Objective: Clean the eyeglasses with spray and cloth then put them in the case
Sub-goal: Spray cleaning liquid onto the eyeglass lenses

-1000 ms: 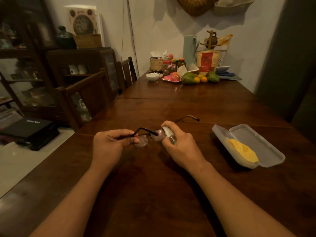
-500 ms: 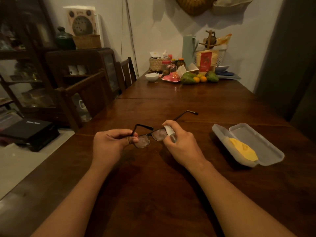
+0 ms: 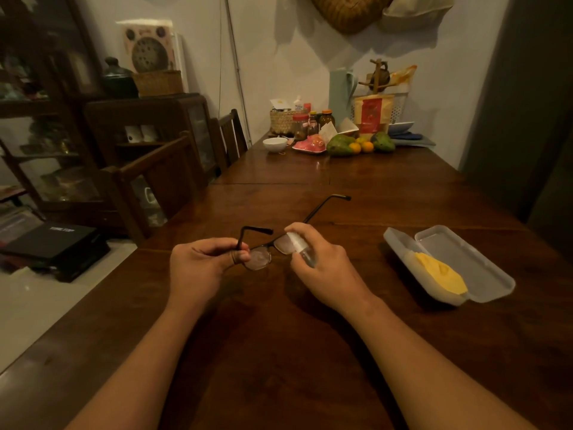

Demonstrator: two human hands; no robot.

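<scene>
My left hand [image 3: 198, 268] pinches the black-framed eyeglasses [image 3: 259, 258] at their left corner, holding them above the wooden table [image 3: 279, 352] with both temples unfolded and pointing away from me. My right hand [image 3: 322, 271] grips a small clear spray bottle [image 3: 299, 248] with a white top, its nozzle close to the right lens. To the right, an open translucent glasses case [image 3: 483, 268] lies on the table with a yellow cloth [image 3: 440, 276] in its near half.
Fruit [image 3: 341, 145], a white bowl [image 3: 275, 144], jars, a basket and a thermos crowd the table's far end by the wall. Two wooden chairs [image 3: 155, 181] stand along the left edge. A dark cabinet and shelves lie beyond them.
The glasses have tilted so the temples point farther away and the lenses face me more. The spray bottle has stayed near the right lens.
</scene>
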